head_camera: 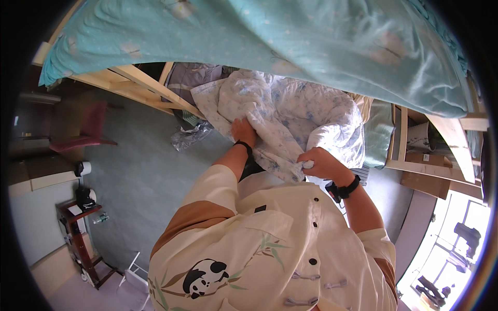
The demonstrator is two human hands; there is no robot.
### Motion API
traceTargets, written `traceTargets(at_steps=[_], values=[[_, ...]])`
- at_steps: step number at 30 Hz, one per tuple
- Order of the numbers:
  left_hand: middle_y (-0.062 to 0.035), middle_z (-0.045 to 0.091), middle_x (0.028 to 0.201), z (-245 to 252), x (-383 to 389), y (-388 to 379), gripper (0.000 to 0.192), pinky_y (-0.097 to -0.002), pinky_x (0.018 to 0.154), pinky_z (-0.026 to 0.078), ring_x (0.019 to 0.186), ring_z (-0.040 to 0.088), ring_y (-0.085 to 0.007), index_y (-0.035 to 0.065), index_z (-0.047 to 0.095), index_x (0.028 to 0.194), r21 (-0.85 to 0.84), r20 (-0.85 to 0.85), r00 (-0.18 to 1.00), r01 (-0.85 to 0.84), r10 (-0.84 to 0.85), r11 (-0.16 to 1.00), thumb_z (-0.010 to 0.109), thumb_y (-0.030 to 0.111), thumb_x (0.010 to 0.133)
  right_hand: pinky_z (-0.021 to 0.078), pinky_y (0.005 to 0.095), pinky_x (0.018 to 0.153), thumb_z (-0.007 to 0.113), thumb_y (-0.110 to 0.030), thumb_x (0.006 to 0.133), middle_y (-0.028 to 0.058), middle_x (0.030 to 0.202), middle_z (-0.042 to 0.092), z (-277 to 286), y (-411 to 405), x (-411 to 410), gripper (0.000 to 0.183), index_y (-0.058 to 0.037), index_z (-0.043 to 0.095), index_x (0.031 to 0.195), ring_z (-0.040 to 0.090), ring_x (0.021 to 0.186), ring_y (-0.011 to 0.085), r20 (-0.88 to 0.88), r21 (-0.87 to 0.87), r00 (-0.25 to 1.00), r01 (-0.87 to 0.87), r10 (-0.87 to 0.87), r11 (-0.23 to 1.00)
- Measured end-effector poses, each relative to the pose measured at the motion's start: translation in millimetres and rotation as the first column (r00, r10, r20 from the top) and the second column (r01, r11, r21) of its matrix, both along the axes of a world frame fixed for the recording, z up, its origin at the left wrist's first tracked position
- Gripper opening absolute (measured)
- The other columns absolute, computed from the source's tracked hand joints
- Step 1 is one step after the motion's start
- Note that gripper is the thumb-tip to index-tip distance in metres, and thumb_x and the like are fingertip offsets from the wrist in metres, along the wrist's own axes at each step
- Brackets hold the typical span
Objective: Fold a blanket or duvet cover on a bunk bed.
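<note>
A white quilt (295, 105) with a pale blue flower pattern lies rumpled on the lower bunk in front of me. My right hand (325, 163) grips a bunched bit of its near edge, which shows between thumb and fingers. On the quilt's left side, my left hand (243, 133) has its fingers bent into a fold of the cloth; its fingertips are hidden. Between my hands, part of the quilt hangs down towards my body. Beyond it, a grey-purple folded bedding piece (190, 77) lies at the left, and a green striped bed sheet (377, 132) shows at the right.
Turquoise bedding (249, 35) overhangs from the upper bunk, close above the quilt. The wooden bed frame (148, 83) runs along the left. A clear plastic bag (190, 134) is on the grey floor (136, 155). Cardboard boxes (426, 179) stand right; a pink chair (91, 130) is far left.
</note>
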State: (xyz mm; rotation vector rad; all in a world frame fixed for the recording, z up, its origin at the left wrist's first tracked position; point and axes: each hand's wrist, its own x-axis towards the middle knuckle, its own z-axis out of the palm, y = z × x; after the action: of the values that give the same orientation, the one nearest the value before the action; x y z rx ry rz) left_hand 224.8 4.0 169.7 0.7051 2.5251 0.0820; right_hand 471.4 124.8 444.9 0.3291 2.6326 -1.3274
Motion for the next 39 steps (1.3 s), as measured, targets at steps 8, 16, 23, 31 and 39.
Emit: traceTargets(at_steps=[8, 16, 23, 31, 39], values=[[-0.0171, 0.059, 0.120, -21.7, -58.4, -2.4, 0.066, -0.0445, 0.087, 0.051, 0.106, 0.059, -0.0331, 0.0044, 0.049, 0.129, -0.439, 0.879, -0.458, -0.886, -0.134, 0.148, 0.051, 0.059, 0.092, 0.0495, 0.0350, 0.066, 0.069, -0.007, 0.066, 0.0161, 0.079, 0.067, 9.5, 7.5, 12.5, 0.026, -0.0013, 0.069, 0.091, 0.063, 0.071, 0.0327, -0.022, -0.018, 1.000, -0.019, 0.018, 1.000], [-0.0110, 0.068, 0.099, 30.4, -90.7, 14.4, 0.037, -0.0413, 0.078, 0.054, 0.087, 0.066, -0.0270, 0.0060, 0.061, 0.113, -0.049, 0.999, -0.052, -0.953, -0.002, 0.300, 0.051, 0.034, 0.092, 0.0493, 0.0362, 0.075, 0.068, -0.004, 0.064, 0.0144, 0.085, 0.069, 19.4, 0.1, 1.2, 0.028, -0.0028, 0.071, 0.092, 0.063, 0.081, 0.0316, 0.136, -0.015, 0.991, 0.008, -0.006, 1.000], [-0.0148, 0.064, 0.110, 15.1, -122.7, -21.0, 0.044, -0.0432, 0.090, 0.051, 0.097, 0.064, -0.0323, 0.0002, 0.058, 0.116, 0.016, 0.926, 0.047, -0.996, -0.374, -0.086, 0.056, 0.033, 0.087, 0.0501, 0.0357, 0.078, 0.067, -0.004, 0.064, 0.0145, 0.089, 0.070, 12.6, 4.3, 1.2, 0.028, -0.0026, 0.071, 0.092, 0.064, 0.084, 0.0309, 0.141, -0.034, 0.990, 0.007, -0.002, 0.999], [-0.0082, 0.065, 0.116, -7.9, -143.8, -67.5, 0.047, -0.0400, 0.095, 0.046, 0.107, 0.061, -0.0244, 0.0087, 0.060, 0.119, 0.145, 0.866, 0.356, -0.851, -0.351, -0.505, 0.044, 0.045, 0.095, 0.0483, 0.0302, 0.064, 0.065, -0.005, 0.067, 0.0139, 0.073, 0.066, 7.5, 16.7, 17.0, 0.029, -0.0015, 0.070, 0.096, 0.061, 0.063, 0.0222, 0.196, -0.062, 0.980, 0.058, -0.045, 0.996], [-0.0126, 0.069, 0.108, 110.2, -120.8, -34.0, 0.042, -0.0337, 0.076, 0.054, 0.091, 0.067, -0.0226, 0.0090, 0.065, 0.118, 0.903, 0.218, 0.976, -0.203, 0.005, 0.379, 0.044, -0.007, 0.085, 0.0498, 0.0303, 0.066, 0.065, -0.004, 0.067, 0.0134, 0.077, 0.069, 11.8, 17.4, 8.9, 0.030, 0.0001, 0.070, 0.096, 0.063, 0.066, 0.0211, 0.269, -0.090, 0.961, 0.084, -0.057, 0.992]])
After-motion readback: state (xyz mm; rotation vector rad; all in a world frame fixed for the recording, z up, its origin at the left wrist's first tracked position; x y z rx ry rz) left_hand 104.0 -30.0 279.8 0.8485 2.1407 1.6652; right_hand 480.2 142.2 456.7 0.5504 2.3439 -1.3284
